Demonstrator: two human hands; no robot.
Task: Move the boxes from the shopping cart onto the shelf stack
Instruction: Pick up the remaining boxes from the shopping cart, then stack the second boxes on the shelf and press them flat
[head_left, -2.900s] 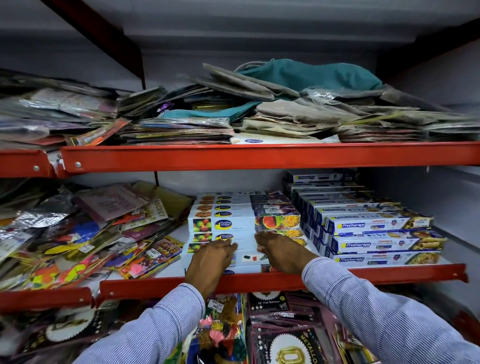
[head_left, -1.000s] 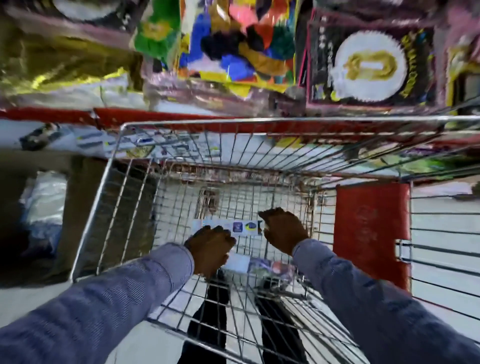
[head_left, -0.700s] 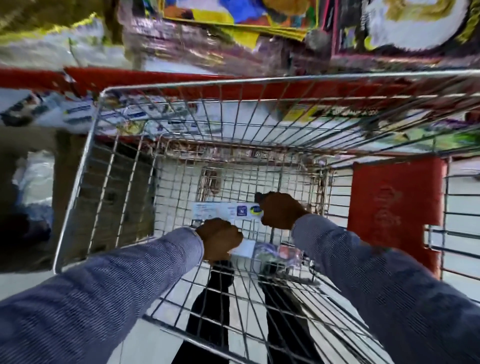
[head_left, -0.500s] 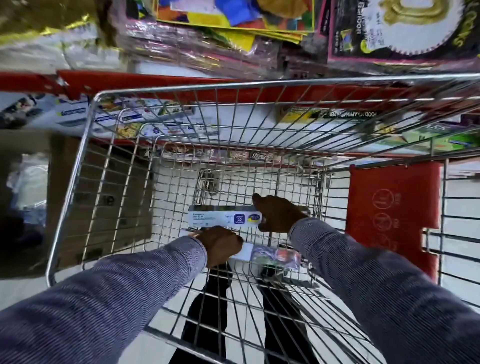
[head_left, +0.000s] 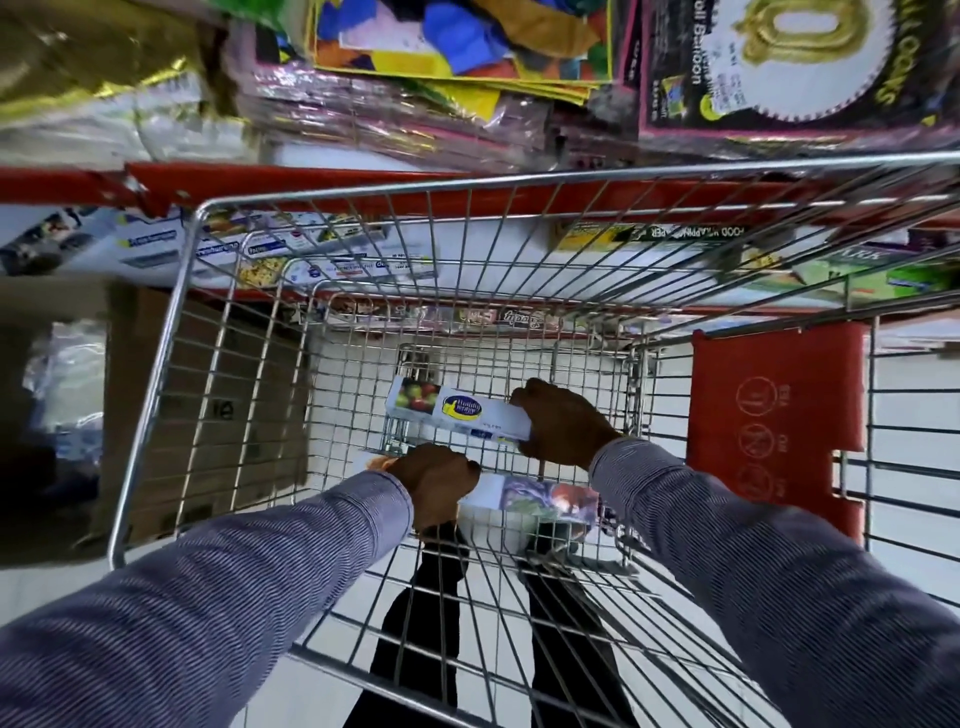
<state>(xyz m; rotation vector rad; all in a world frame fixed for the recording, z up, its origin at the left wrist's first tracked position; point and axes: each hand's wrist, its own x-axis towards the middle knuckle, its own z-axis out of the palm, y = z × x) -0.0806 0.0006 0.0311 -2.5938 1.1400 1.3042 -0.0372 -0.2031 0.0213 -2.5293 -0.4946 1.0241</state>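
Observation:
I look down into a wire shopping cart (head_left: 156, 374). A long white box with a fruit picture and a blue-yellow logo (head_left: 452, 411) is lifted off the cart floor; my right hand (head_left: 563, 423) grips its right end. A second white box with a food picture (head_left: 540, 501) lies on the cart bottom. My left hand (head_left: 436, 483) is closed over that lower box's left end. Both striped sleeves reach in from the near side.
A red shelf edge (head_left: 311, 182) runs above the cart's far rim, with balloon and decoration packets (head_left: 779, 67) on it. Boxed wrap rolls (head_left: 145, 244) lie on a lower shelf. A red child-seat flap (head_left: 774, 395) is at the right; a cardboard carton (head_left: 208, 405) stands at the left.
I turned from the shelf stack down to the cart. My right hand has raised one box and turned it so its logo face shows; my left hand has closed on the lower box.

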